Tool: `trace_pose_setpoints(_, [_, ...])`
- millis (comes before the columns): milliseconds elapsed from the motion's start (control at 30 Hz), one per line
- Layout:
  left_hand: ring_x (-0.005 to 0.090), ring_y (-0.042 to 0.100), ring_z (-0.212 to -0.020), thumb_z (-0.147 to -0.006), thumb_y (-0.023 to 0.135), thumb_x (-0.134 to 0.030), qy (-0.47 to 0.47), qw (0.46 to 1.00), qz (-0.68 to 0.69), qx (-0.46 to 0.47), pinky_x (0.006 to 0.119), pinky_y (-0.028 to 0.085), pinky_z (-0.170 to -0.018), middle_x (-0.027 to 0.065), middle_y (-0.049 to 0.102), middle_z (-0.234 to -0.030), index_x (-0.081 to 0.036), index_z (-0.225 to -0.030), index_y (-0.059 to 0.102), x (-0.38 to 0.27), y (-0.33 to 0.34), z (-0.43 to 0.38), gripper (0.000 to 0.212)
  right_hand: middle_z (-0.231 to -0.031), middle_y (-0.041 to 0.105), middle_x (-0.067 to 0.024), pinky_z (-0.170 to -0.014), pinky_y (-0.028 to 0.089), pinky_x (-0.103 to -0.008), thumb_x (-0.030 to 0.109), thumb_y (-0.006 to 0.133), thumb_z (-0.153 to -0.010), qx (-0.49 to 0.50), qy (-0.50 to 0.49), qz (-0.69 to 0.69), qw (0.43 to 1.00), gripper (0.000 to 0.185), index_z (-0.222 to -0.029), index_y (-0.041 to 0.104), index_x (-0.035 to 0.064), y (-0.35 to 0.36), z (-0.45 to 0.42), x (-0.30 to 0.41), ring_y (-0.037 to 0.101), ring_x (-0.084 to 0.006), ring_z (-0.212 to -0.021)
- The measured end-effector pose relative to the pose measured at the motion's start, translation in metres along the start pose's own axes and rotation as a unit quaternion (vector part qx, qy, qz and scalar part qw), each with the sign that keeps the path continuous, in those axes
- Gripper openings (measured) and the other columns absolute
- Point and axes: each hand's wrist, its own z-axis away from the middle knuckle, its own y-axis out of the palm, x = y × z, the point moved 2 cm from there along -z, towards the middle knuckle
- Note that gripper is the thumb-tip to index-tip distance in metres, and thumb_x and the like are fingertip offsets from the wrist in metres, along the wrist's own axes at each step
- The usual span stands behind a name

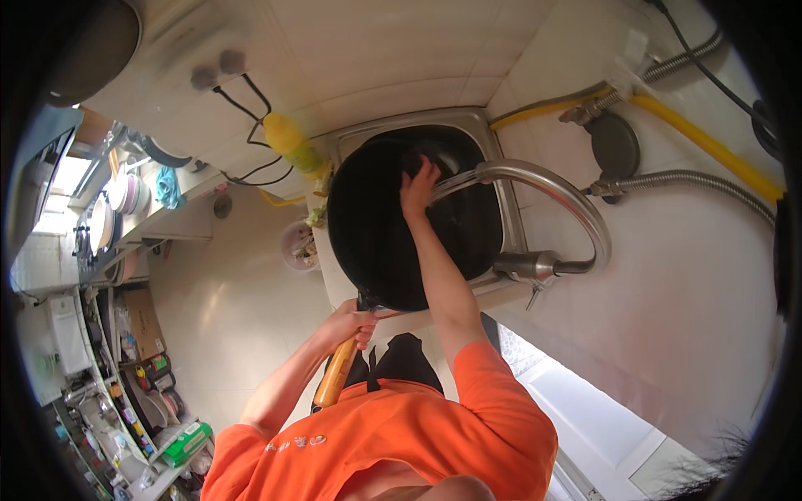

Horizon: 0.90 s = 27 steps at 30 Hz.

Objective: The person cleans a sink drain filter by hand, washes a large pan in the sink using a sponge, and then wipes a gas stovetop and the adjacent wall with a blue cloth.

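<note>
A large black wok rests tilted over the stainless steel sink. My left hand is wrapped around its handle, whose wooden end points back towards my body. Inside the wok, my right hand has its fingers curled around a small dark object, too dark and blurred to name exactly. Water runs from the curved metal faucet beside and onto that hand. Part of the sink basin is hidden by the wok.
A yellow bottle stands left of the sink, near vegetable scraps. Below them on the floor is a bin holding scraps. A yellow pipe and a braided metal hose run along the right wall. Crowded shelves line the left.
</note>
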Motion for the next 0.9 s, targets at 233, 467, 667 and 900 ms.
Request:
trace_pose_setpoints(233, [0.0086,0.035,-0.041,-0.074,0.047,-0.003,0.019,0.999,-0.037,0.001,0.024,0.033,-0.038,-0.0007,0.035,-0.053,-0.007,-0.068,0.035,0.007,-0.008,-0.005,0.014,-0.091,0.053,-0.0067,-0.070,0.043,-0.0250,0.002,0.058,-0.074,0.251,-0.020,-0.284,0.925,0.036,-0.107,0.043,0.0041,0.008,0.053,0.087,0.052,-0.0127,-0.082])
trace_pose_setpoints(467, [0.0097,0.038,-0.038,-0.071,0.047,-0.003,0.013,0.999,-0.008,-0.033,0.025,0.037,-0.037,0.0009,0.039,-0.052,-0.003,-0.078,0.037,0.008,-0.010,-0.004,0.012,-0.090,0.054,-0.0112,-0.076,0.045,-0.0385,0.014,0.064,-0.065,0.553,-0.061,0.191,0.809,0.034,-0.098,0.055,0.0118,-0.102,0.108,0.033,0.055,-0.0298,-0.086])
trace_pose_setpoints(667, [0.0087,0.038,-0.041,-0.075,0.049,-0.003,-0.003,1.000,-0.015,-0.007,0.024,0.036,-0.037,0.0004,0.037,-0.054,-0.007,-0.072,0.035,0.005,-0.002,-0.011,0.016,-0.111,0.037,-0.0241,-0.080,0.043,-0.0427,0.001,0.055,-0.072,0.242,-0.056,0.217,0.944,0.048,-0.117,0.039,0.0039,-0.028,0.045,-0.028,0.043,-0.0402,-0.098])
trace_pose_setpoints(900, [0.0086,0.038,-0.041,-0.075,0.049,-0.003,0.012,0.999,-0.007,-0.037,0.024,0.036,-0.037,0.0007,0.038,-0.054,-0.007,-0.072,0.036,0.006,-0.008,-0.005,0.014,-0.107,0.043,-0.0186,-0.074,0.045,-0.0412,0.002,0.060,-0.066,0.427,-0.124,0.089,0.891,0.037,-0.102,0.053,0.0057,-0.061,0.119,0.038,0.050,-0.0371,-0.093])
